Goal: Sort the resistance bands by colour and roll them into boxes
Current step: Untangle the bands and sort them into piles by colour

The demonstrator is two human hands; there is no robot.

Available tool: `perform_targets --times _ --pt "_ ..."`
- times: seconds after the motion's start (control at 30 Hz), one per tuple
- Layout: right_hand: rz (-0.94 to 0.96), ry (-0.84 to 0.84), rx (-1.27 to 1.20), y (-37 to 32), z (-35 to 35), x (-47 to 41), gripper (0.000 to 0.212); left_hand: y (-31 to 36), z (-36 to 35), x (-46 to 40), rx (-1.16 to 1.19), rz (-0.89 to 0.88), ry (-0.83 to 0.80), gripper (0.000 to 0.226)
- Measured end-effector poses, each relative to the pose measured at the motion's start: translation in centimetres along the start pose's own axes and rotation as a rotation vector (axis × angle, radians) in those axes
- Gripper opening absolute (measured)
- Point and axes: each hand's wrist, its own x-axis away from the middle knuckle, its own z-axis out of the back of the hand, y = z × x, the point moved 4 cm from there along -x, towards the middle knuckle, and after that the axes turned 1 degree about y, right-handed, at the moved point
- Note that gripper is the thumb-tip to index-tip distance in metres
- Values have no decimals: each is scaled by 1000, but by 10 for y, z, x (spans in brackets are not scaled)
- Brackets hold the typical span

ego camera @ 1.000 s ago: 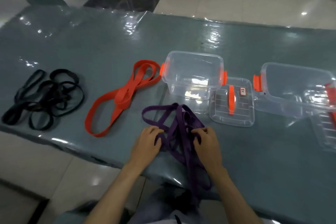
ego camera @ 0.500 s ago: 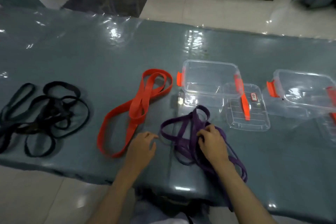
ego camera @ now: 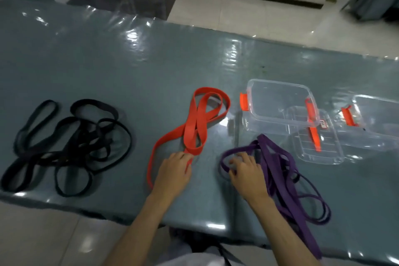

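Observation:
A tangle of purple bands (ego camera: 278, 164) lies at the table's near edge, some strands hanging over it. My right hand (ego camera: 248, 175) rests on their left part with the fingers closed on a loop. To the left lies a red band (ego camera: 194, 123), folded into long loops. My left hand (ego camera: 172, 170) lies over its near end, fingertips touching it, fingers apart. A pile of black bands (ego camera: 64, 147) sits far left. An open clear box (ego camera: 280, 84) with orange latches stands behind the purple bands.
A clear lid (ego camera: 323, 157) with an orange handle lies against the box's right side. A second clear box (ego camera: 380, 123) stands at the right edge of view. The grey-green table (ego camera: 129, 67) is glossy; its near edge runs just below my wrists, with tiled floor beyond.
My left hand let go of the purple bands and moved left onto the red band. My right hand stayed on the purple bands. The view shifted left.

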Motion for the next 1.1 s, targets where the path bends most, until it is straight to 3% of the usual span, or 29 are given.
perform_targets --times 0.3,0.5,0.87,1.03,1.1 --pt "298 -77 -76 -94 -15 -29 25 -56 45 22 -242 143 40 33" --pt "380 -86 -39 -160 -27 -38 27 -126 73 50 -286 297 89 27" --pt "333 -156 48 -291 -69 -60 28 -269 111 36 -270 337 63 32" --pt "308 -190 73 -365 -95 -61 32 -370 128 27 -78 474 112 50" --pt "284 -211 46 -389 -103 -63 34 -407 131 23 -49 563 94 70"
